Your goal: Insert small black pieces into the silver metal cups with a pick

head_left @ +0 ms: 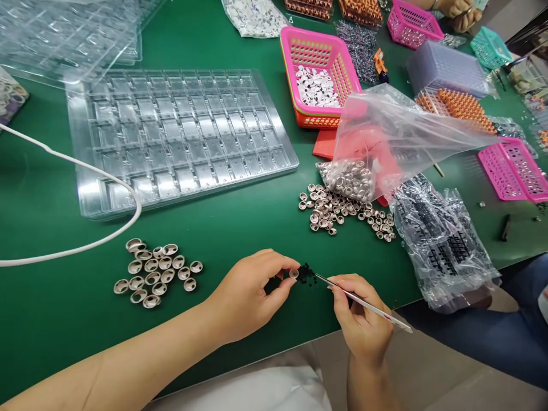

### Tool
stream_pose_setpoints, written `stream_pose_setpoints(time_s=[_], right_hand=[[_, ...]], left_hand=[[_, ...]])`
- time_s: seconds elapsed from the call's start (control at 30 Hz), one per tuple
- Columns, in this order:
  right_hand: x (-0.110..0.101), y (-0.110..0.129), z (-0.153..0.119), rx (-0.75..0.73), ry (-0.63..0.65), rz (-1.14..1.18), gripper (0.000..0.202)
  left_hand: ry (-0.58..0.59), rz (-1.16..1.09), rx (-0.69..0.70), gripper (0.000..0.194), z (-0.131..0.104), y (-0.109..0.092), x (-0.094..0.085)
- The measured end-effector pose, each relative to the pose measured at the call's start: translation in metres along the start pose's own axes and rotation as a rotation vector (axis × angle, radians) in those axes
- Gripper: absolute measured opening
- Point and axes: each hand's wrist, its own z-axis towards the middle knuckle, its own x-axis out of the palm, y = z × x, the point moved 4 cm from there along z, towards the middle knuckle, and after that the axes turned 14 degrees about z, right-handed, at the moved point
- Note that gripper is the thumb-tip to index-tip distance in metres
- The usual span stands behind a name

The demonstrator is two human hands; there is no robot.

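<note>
Bare hands [252,291], bare forearms [145,351], plain whitish garment [265,391] with soft creases

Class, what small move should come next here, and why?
Probably, the right hand should use the slim silver metal tweezers to nip one from the loose pile of tiny black pieces, since their tip is at the pile's edge and the left hand pinches a small round silver metal cup.

From afar, I hold my left hand [256,291] back-up, thumb and forefinger pinched, its bare forearm [149,359] stretched in from lower left; my right hand [366,319], raised from below, grips pen-style, the pair facing, near but apart.
</note>
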Motion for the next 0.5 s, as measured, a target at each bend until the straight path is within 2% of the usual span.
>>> stream_pose_setpoints(time_s=[0.5], right_hand=[[0.0018,0.0026,0.0011,-0.071,0.021,0.019,0.033]], left_hand=[[0.005,-0.033,-0.008,0.016,-0.0012,-0.0002,0.0002]])
